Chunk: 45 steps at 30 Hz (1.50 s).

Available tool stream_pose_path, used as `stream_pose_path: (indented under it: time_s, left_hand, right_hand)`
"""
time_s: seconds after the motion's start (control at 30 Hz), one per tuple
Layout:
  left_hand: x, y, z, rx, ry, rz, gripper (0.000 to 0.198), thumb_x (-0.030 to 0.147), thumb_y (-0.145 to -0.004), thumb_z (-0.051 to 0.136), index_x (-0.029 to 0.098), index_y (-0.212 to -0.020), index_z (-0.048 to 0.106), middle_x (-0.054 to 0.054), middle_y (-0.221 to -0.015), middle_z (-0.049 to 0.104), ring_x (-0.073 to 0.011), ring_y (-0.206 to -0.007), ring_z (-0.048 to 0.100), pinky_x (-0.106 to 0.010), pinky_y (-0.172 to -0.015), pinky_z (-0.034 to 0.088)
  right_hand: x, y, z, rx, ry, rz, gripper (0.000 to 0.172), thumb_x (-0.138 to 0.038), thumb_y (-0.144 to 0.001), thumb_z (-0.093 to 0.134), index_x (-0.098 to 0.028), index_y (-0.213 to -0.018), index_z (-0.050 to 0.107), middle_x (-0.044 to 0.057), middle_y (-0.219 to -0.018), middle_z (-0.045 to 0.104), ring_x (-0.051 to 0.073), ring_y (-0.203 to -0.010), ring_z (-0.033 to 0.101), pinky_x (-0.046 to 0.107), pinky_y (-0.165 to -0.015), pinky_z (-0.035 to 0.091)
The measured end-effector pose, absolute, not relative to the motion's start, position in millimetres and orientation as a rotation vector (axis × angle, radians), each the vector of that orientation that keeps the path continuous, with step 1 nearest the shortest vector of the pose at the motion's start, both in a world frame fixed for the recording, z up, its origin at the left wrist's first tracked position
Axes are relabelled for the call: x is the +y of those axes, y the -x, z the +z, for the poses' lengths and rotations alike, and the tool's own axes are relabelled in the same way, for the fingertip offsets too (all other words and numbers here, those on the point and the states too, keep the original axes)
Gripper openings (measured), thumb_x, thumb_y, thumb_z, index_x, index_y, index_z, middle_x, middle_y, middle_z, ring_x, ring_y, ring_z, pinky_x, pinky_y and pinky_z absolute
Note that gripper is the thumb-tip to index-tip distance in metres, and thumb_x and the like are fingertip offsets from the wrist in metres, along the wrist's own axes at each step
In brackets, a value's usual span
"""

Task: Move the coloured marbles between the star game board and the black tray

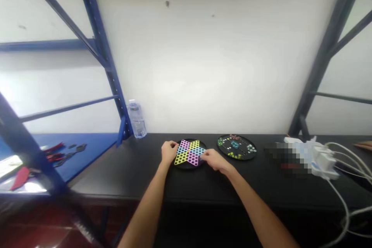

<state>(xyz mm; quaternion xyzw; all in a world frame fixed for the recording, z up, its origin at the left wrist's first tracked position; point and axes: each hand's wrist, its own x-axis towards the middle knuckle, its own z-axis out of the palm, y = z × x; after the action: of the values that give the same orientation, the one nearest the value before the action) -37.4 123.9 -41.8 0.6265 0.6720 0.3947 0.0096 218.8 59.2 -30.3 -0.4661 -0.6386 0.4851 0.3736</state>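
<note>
A star-shaped Chinese checkers board (190, 153), with pink, yellow and blue sections full of dark holes, lies over a round black tray (188, 168). At its left edge is my left hand (169, 151), fingers bent together on the board's left point. My right hand (214, 159) pinches the blue point on the right side. The fingertips partly hide both points. To the right, a second round black tray (242, 157) holds small pieces in separate clusters of green, brown, blue, white and yellow.
A clear plastic bottle (136, 120) stands by the wall beside the blue rack post (109, 58). White plugs on a power strip (324, 161) and loose cables (347, 205) lie at the right. Red-handled tools (55, 154) rest on the blue surface (87, 147) at left.
</note>
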Motion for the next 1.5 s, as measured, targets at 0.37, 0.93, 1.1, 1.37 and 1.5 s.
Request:
stream_pose_path:
  time_s: [0.37,0.93,1.1,1.37,1.5]
  left_hand:
    - [122,36,-38,2.110,-1.949,1.211,0.019,0.031,-0.079,0.059,0.019,-0.081,0.074,-0.006,-0.087,0.071,-0.0185,-0.086,0.062,-0.027,-0.081,0.044]
    - [126,40,-43,2.056,-2.008,1.265,0.021,0.033,-0.079,0.058,0.019,-0.081,0.073,-0.006,-0.084,0.070,-0.0175,-0.082,0.062,-0.026,-0.077,0.044]
    - [126,40,-43,2.071,-1.998,1.262,0.021,0.033,-0.079,0.059,0.019,-0.081,0.073,-0.005,-0.086,0.070,-0.0172,-0.082,0.062,-0.026,-0.078,0.044]
    - [128,40,-43,2.039,-2.003,1.282,0.020,0.032,-0.078,0.059,0.019,-0.081,0.073,-0.005,-0.084,0.071,-0.0179,-0.082,0.063,-0.026,-0.077,0.045]
    - [129,41,-45,2.052,-2.027,1.275,0.020,0.033,-0.079,0.058,0.019,-0.081,0.073,-0.005,-0.085,0.071,-0.0179,-0.083,0.063,-0.026,-0.078,0.045]
  right_hand:
    - [80,-269,-18,-0.736,0.516,1.734,0.019,-0.033,-0.086,0.059,-0.019,-0.077,0.048,-0.013,-0.043,0.022,0.003,-0.033,0.013,0.016,-0.029,0.014]
    - [95,-270,-37,-0.506,0.427,1.665,0.019,-0.032,-0.085,0.048,-0.019,-0.072,0.051,-0.009,-0.041,0.026,0.006,-0.031,0.018,0.019,-0.031,0.013]
    - [98,-270,-39,-0.497,0.454,1.659,0.026,-0.032,-0.087,0.046,-0.020,-0.065,0.042,-0.009,-0.041,0.028,0.005,-0.031,0.018,0.019,-0.031,0.012]
    - [99,-268,-35,-0.384,0.574,1.546,0.042,-0.036,-0.086,0.056,-0.021,-0.060,0.026,-0.011,-0.039,0.022,0.004,-0.030,0.016,0.018,-0.029,0.010]
    - [101,-268,-37,-0.317,0.636,1.489,0.043,-0.038,-0.087,0.058,-0.020,-0.061,0.029,-0.009,-0.044,0.033,0.002,-0.031,0.020,0.015,-0.028,0.013]
